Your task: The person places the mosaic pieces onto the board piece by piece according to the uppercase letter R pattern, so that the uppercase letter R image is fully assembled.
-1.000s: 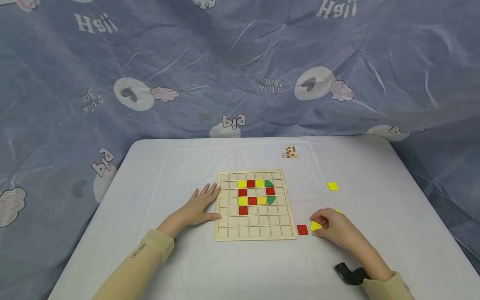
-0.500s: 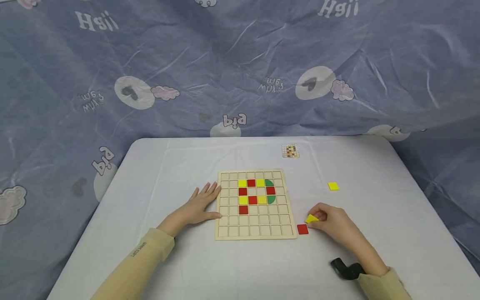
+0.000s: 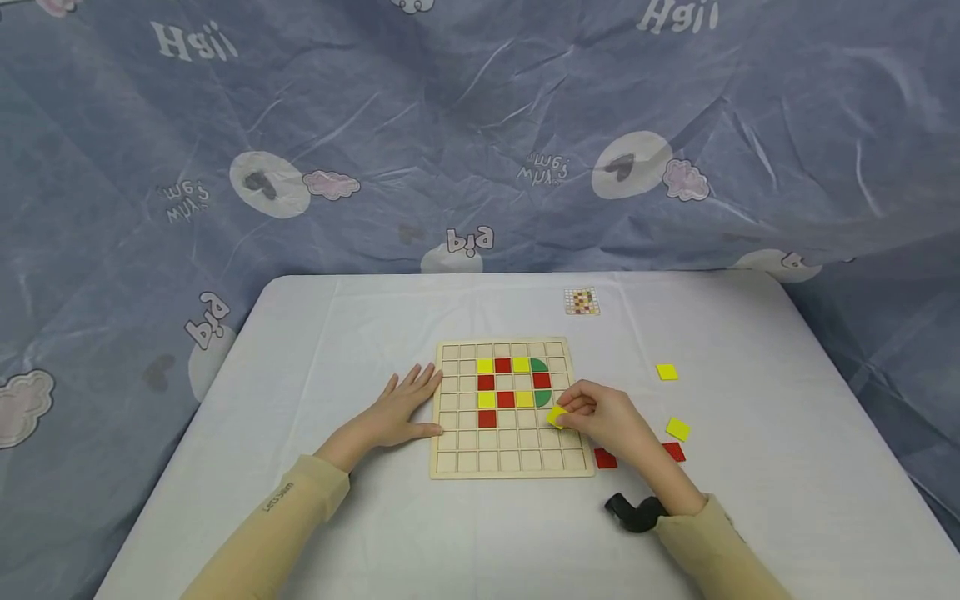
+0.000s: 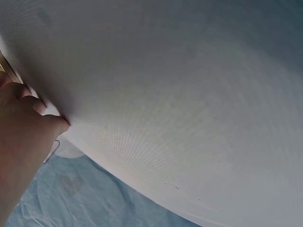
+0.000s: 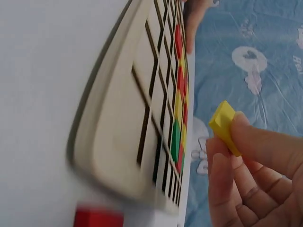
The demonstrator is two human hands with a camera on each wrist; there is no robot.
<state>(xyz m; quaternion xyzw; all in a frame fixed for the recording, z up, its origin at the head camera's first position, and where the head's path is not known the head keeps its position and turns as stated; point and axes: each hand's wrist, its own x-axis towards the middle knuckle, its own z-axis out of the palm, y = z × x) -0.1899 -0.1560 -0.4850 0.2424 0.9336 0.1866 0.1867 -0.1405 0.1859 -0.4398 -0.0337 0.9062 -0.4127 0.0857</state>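
A pale wooden grid board (image 3: 512,462) lies on the white table, with red, yellow and green tiles set in its upper cells. My left hand (image 3: 395,414) lies spread at the board's left side, fingertips and thumb right at its edge. Over the board's right part, my right hand (image 3: 603,417) pinches a yellow square tile (image 3: 556,416) between thumb and fingers. The right wrist view shows that yellow tile (image 5: 224,124) tilted in the fingertips, raised above the board. A red tile (image 3: 605,458) lies by the board's lower right corner, close below the right forearm.
To the right lie two yellow tiles, a far one (image 3: 667,372) and a nearer one (image 3: 678,429), plus a red tile (image 3: 674,452) partly behind the forearm. A small printed pattern card (image 3: 582,301) lies beyond the board. A black curved object (image 3: 634,512) shows at the right wrist.
My right hand has carried the yellow tile leftward from the table to over the board, uncovering a yellow and a red tile on the right. The left hand stays put.
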